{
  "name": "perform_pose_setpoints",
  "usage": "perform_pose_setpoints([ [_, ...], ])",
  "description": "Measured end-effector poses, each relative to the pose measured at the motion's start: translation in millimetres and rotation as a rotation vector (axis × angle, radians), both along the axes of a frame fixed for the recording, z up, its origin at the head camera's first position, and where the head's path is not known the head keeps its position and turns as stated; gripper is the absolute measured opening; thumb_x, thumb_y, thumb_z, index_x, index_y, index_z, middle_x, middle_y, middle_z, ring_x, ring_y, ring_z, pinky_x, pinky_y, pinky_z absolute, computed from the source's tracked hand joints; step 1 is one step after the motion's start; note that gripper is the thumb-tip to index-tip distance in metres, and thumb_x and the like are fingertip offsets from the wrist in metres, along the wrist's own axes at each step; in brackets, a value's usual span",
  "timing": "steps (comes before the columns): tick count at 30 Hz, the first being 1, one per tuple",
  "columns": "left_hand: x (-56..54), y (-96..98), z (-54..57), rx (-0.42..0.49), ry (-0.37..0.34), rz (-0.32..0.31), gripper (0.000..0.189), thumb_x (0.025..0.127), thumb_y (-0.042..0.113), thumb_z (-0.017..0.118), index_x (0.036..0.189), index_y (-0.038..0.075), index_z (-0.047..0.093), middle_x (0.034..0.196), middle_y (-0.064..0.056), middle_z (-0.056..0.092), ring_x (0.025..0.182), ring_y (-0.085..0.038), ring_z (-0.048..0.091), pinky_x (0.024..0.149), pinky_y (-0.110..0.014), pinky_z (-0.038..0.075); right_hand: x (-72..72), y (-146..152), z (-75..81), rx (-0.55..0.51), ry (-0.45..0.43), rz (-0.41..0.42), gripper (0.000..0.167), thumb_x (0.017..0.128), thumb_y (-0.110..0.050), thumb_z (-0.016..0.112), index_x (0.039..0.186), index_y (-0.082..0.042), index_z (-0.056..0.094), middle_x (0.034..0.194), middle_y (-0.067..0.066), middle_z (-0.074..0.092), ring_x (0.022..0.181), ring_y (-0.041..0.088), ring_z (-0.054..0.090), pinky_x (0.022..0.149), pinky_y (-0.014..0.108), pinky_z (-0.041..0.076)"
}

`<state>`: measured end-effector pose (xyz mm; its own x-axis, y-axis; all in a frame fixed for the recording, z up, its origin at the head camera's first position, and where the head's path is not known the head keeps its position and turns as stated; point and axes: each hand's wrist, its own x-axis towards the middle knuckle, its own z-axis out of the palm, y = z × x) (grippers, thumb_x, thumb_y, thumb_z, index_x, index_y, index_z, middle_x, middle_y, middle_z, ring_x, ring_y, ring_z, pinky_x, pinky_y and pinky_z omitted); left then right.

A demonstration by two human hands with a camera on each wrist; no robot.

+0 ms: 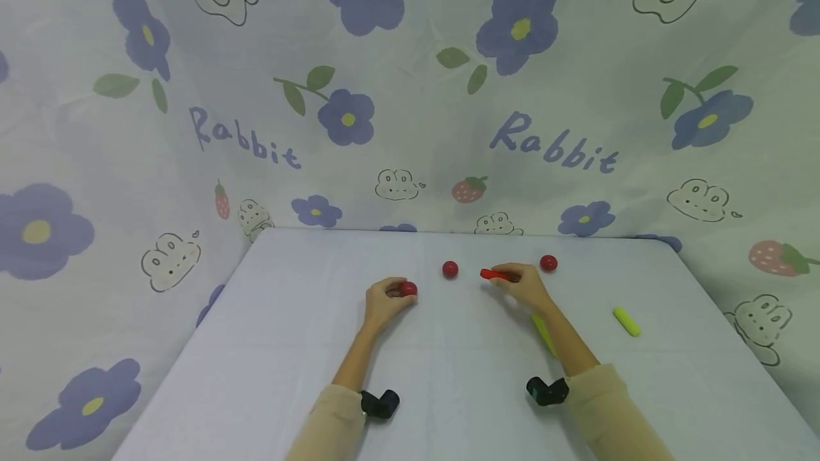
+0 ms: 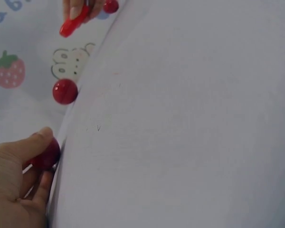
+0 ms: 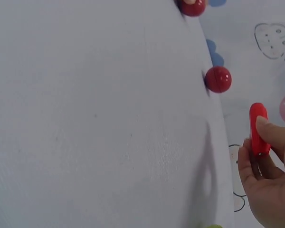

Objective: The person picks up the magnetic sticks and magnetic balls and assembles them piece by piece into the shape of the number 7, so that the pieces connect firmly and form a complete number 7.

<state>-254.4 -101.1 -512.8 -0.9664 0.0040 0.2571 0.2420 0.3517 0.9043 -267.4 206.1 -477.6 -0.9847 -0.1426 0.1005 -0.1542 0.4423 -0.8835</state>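
In the head view my left hand (image 1: 383,303) curls thumb and fingers around a shiny red ball (image 1: 408,289). The left wrist view shows the thumb over that ball (image 2: 48,156), with fingers beneath it. My right hand (image 1: 529,287) pinches a short red stick (image 1: 490,274) above the table, rounded end pointing away in the right wrist view, where the thumb lies along the stick (image 3: 259,130). Between the two hands sits a second red ball (image 1: 450,269). A third red ball (image 1: 548,263) rests just beyond the right hand.
A yellow-green stick (image 1: 543,335) lies beside the right forearm, which covers part of it. Farther right lies another yellow-green stick (image 1: 626,321). The white table (image 1: 307,262) reaches back to a patterned curtain (image 1: 423,91). Both wrists carry black cameras.
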Motion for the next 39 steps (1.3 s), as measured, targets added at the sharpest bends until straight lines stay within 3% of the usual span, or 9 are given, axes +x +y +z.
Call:
perform_pose_setpoints([
  [10,1.4,3.5,-2.2,0.01,-0.009,-0.014,0.042,0.069,0.008,0.082,0.106,-0.005,0.067,0.098,-0.02,0.068,0.084,-0.028,0.068,0.079,-0.031,0.055,7.0,-13.5,-2.4,-0.073,-0.025,-0.039,0.034,0.082,-0.018,0.074,0.11,0.0,0.068,0.106,0.015,0.068,0.087,0.018,0.059,0.073,0.018,0.05],
  [16,2.2,7.8,-4.0,0.018,-0.013,-0.022,0.042,0.068,0.007,0.082,0.105,-0.006,0.067,0.096,-0.02,0.069,0.083,-0.029,0.068,0.078,-0.031,0.056,12.6,-21.3,-3.5,-0.1,-0.008,0.0,0.035,0.082,-0.019,0.074,0.111,0.0,0.067,0.107,0.017,0.067,0.092,0.024,0.061,0.077,0.018,0.05],
  [20,4.8,11.5,-2.6,0.034,-0.009,-0.035,0.042,0.068,0.006,0.082,0.105,-0.007,0.067,0.096,-0.022,0.068,0.083,-0.031,0.068,0.079,-0.036,0.055,17.5,-26.5,-2.9,-0.131,-0.002,0.021,0.034,0.082,-0.017,0.074,0.11,0.002,0.067,0.107,0.017,0.067,0.09,0.019,0.061,0.077,0.016,0.049],
  [26,8.1,15.5,-2.1,0.059,0.007,-0.063,0.042,0.069,0.004,0.081,0.106,-0.009,0.066,0.097,-0.023,0.067,0.085,-0.034,0.068,0.081,-0.04,0.055,32.8,-38.0,14.3,-0.139,0.002,0.06,0.029,0.084,-0.005,0.069,0.11,0.008,0.065,0.106,0.023,0.066,0.09,0.023,0.06,0.076,0.017,0.049],
  [29,9.8,16.8,-1.1,0.052,0.008,-0.068,0.041,0.07,0.005,0.081,0.106,-0.009,0.066,0.098,-0.023,0.067,0.085,-0.033,0.068,0.081,-0.039,0.055,35.6,-41.9,15.0,-0.12,0.01,0.078,0.028,0.085,-0.004,0.067,0.11,0.009,0.064,0.105,0.024,0.065,0.09,0.026,0.059,0.075,0.017,0.049],
  [36,11.4,19.2,-1.9,0.016,-0.003,-0.067,0.041,0.071,0.006,0.081,0.107,-0.007,0.066,0.099,-0.02,0.068,0.085,-0.029,0.068,0.081,-0.036,0.055,23.0,-44.0,-14.3,-0.129,0.003,0.095,0.029,0.085,-0.01,0.069,0.111,0.003,0.066,0.106,0.017,0.066,0.091,0.024,0.059,0.076,0.016,0.049],
  [39,11.6,20.2,-2.5,0.018,-0.001,-0.077,0.041,0.071,0.006,0.081,0.107,-0.007,0.066,0.1,-0.02,0.068,0.085,-0.029,0.068,0.081,-0.035,0.055,23.2,-46.1,-18.0,-0.108,0.013,0.099,0.029,0.085,-0.014,0.07,0.11,0.0,0.067,0.106,0.014,0.067,0.092,0.022,0.059,0.078,0.018,0.049],
])
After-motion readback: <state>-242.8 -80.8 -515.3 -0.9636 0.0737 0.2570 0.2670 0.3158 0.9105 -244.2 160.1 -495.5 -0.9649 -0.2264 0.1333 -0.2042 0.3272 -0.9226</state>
